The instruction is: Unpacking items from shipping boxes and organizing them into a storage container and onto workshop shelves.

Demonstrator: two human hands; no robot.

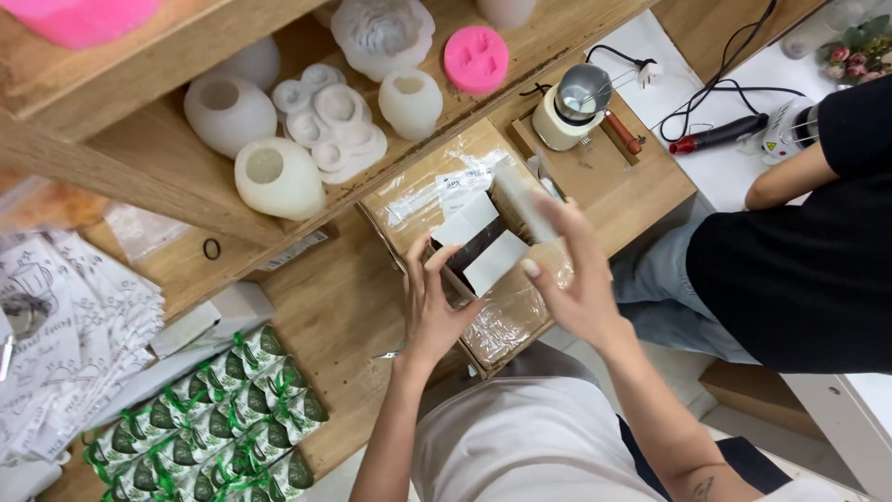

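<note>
Head view
Left hand (pixel 437 302): fingers curled over the near edge of the cardboard box (pixel 506 321), gripping a white flap (pixel 494 261) at its opening.
Right hand (pixel 574 279): raised over the box, fingers closed around a slim pale block (pixel 522 197) that stands tilted above the opening.
Box: taped with shiny clear film, sitting on the wooden table (pixel 348 307) just in front of the person's lap; its two white flaps are folded outward and the inside looks dark.
Behind the box: a small cream pot with a metal cup (pixel 578 102) on a wooden board, its cord running off to the right.
Shelf (pixel 167 167): white moulds (pixel 330 125), round and lumpy, and one pink mould (pixel 476 59).
Lower left: rows of little green-and-white packets (pixel 218 418) tied with green ribbon, beside printed paper sheets (pixel 65 325).
Right edge: another person in a black top (pixel 799 270), seated close by, forearm resting on a white surface.
</note>
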